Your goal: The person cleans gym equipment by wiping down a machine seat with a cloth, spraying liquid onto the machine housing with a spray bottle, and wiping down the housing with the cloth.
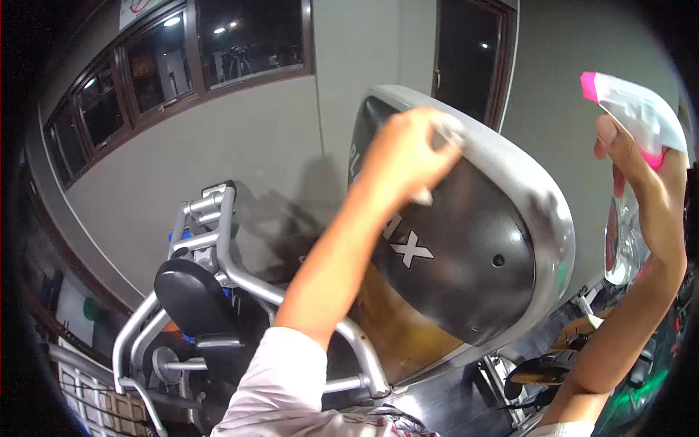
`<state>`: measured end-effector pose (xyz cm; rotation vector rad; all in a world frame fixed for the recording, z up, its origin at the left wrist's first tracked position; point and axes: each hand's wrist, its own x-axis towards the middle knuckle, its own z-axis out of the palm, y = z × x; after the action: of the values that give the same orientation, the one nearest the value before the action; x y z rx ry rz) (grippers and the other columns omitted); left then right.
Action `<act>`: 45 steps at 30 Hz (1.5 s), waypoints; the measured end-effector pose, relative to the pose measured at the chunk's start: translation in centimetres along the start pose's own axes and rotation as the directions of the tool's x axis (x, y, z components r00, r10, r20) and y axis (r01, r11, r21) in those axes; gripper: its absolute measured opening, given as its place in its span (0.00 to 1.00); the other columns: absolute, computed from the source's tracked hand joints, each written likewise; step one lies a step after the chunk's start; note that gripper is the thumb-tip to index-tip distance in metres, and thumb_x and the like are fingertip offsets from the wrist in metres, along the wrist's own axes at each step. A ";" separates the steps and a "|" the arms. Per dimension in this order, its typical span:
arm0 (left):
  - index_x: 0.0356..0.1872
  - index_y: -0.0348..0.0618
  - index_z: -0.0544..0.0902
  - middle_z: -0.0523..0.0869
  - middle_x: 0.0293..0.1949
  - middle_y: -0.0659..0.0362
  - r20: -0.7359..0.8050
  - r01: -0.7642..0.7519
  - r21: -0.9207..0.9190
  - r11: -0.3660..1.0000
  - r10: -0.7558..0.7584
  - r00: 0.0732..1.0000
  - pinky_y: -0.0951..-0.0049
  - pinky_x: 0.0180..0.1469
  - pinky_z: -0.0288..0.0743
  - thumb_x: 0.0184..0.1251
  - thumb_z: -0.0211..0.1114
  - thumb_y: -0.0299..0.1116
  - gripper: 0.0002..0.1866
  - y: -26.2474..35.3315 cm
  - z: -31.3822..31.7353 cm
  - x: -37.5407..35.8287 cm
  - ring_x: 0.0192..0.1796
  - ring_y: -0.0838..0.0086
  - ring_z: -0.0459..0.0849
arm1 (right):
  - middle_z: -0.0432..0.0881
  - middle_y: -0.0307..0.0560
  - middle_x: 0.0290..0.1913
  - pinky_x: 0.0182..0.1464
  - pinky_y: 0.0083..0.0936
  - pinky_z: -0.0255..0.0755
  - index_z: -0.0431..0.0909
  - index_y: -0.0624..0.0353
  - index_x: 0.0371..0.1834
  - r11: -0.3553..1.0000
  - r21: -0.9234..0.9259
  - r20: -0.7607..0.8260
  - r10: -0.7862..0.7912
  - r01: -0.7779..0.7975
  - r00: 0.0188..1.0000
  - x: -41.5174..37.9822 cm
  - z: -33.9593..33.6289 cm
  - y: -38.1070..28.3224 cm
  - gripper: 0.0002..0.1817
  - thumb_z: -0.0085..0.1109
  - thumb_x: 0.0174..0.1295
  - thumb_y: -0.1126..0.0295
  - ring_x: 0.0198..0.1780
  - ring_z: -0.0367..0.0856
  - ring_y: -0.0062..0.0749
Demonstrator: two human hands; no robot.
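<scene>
My left hand [411,149] is closed around a crumpled light cloth [450,130], blurred by motion. It is up against the top of a large rounded machine cover [495,240], which has a black face with white letters and a silver rim. Most of the cloth is hidden by the fingers. On the right, my right hand [644,171] is raised and wrapped around the neck of a clear spray bottle [625,244]. The bottle's translucent spray head has a pink nozzle [589,86] pointing left toward the cover. My right hand is apart from the machine.
To the left stands a gym machine with silver tubes [229,240] and a black padded seat [191,295]. Dark windows [251,40] line the grey wall behind. More equipment [542,368] sits on the dark floor at lower right. A light wire basket [87,397] is at lower left.
</scene>
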<state>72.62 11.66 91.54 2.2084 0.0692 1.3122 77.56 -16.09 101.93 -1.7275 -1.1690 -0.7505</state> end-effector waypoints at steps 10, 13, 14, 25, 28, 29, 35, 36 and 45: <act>0.39 0.36 0.85 0.88 0.39 0.49 0.073 -0.308 0.022 0.951 0.306 0.949 0.63 0.47 0.81 0.55 0.74 0.25 0.12 0.2 -0.9 -1.3 0.43 0.51 0.88 | 0.82 0.38 0.29 0.28 0.17 0.66 0.83 0.60 0.48 0.998 -0.035 0.000 0.051 -0.051 0.999 -0.3 2.1 -0.5 0.23 0.70 0.66 0.51 0.29 0.77 0.17; 0.42 0.36 0.85 0.89 0.40 0.48 0.026 -0.296 0.036 0.955 0.295 0.955 0.65 0.47 0.82 0.55 0.73 0.27 0.13 -1.4 -1.5 0.6 0.42 0.56 0.90 | 0.82 0.38 0.29 0.28 0.17 0.66 0.83 0.60 0.48 0.998 -0.040 0.000 0.051 -0.051 0.999 -0.1 2.8 -0.6 0.22 0.71 0.65 0.51 0.29 0.77 0.18; 0.44 0.35 0.86 0.90 0.38 0.48 0.044 -0.194 0.043 0.980 0.192 0.980 0.66 0.46 0.82 0.57 0.72 0.30 0.14 -2.9 -1.6 1.7 0.40 0.62 0.91 | 0.82 0.38 0.29 0.28 0.17 0.66 0.83 0.60 0.48 0.998 -0.054 0.013 0.044 -0.043 0.999 -0.1 2.6 -0.6 0.22 0.71 0.65 0.51 0.29 0.78 0.18; 0.39 0.36 0.86 0.89 0.36 0.48 0.055 -0.317 -0.024 0.948 0.318 0.947 0.62 0.43 0.82 0.57 0.73 0.29 0.11 -1.6 -1.2 0.6 0.39 0.55 0.90 | 0.83 0.38 0.29 0.27 0.17 0.66 0.85 0.61 0.47 0.998 -0.043 -0.079 0.047 -0.050 0.996 -0.2 3.1 -0.5 0.25 0.74 0.60 0.49 0.29 0.79 0.17; 0.40 0.37 0.87 0.91 0.34 0.49 0.057 -0.147 0.005 0.989 0.146 0.988 0.64 0.41 0.82 0.58 0.72 0.31 0.11 -3.0 -2.0 2.6 0.35 0.61 0.91 | 0.82 0.40 0.30 0.28 0.18 0.67 0.82 0.61 0.49 0.997 -0.028 -0.002 0.072 -0.073 0.997 -0.3 3.5 0.3 0.24 0.71 0.64 0.49 0.30 0.80 0.19; 0.40 0.37 0.88 0.91 0.32 0.49 0.061 -0.052 0.002 0.999 0.052 0.997 0.66 0.40 0.82 0.58 0.72 0.32 0.12 -3.3 -2.3 3.1 0.33 0.64 0.91 | 0.82 0.40 0.30 0.28 0.18 0.67 0.82 0.61 0.49 0.995 -0.054 0.019 0.079 -0.078 0.997 -0.3 3.4 0.5 0.24 0.70 0.65 0.50 0.31 0.80 0.19; 0.36 0.35 0.84 0.88 0.34 0.45 0.052 -0.359 -0.039 0.933 0.360 0.931 0.62 0.42 0.81 0.58 0.73 0.31 0.11 -0.9 -1.0 0.8 0.39 0.48 0.88 | 0.83 0.37 0.29 0.27 0.17 0.66 0.85 0.61 0.47 0.994 -0.070 -0.031 0.078 -0.081 0.996 -0.1 3.3 0.0 0.24 0.74 0.61 0.51 0.28 0.78 0.16; 0.36 0.35 0.85 0.88 0.34 0.45 0.042 -0.360 -0.057 0.931 0.363 0.931 0.63 0.42 0.81 0.58 0.73 0.31 0.11 -1.0 -0.9 0.7 0.38 0.49 0.88 | 0.83 0.37 0.29 0.27 0.16 0.65 0.86 0.61 0.46 0.996 -0.057 -0.034 0.072 -0.074 0.997 -0.1 3.5 -0.1 0.24 0.74 0.60 0.51 0.28 0.78 0.16; 0.39 0.38 0.88 0.91 0.31 0.53 0.047 -0.097 0.035 0.995 0.095 0.994 0.66 0.40 0.81 0.58 0.72 0.34 0.12 -2.6 -1.5 3.5 0.31 0.66 0.89 | 0.83 0.36 0.29 0.27 0.16 0.65 0.86 0.61 0.48 0.985 -0.106 -0.060 0.129 -0.135 0.990 -2.0 1.9 -0.3 0.25 0.76 0.59 0.50 0.28 0.77 0.15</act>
<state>73.81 15.62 93.57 2.2976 -0.0299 1.3206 76.52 -15.12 99.55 -1.8455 -0.9825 -0.7870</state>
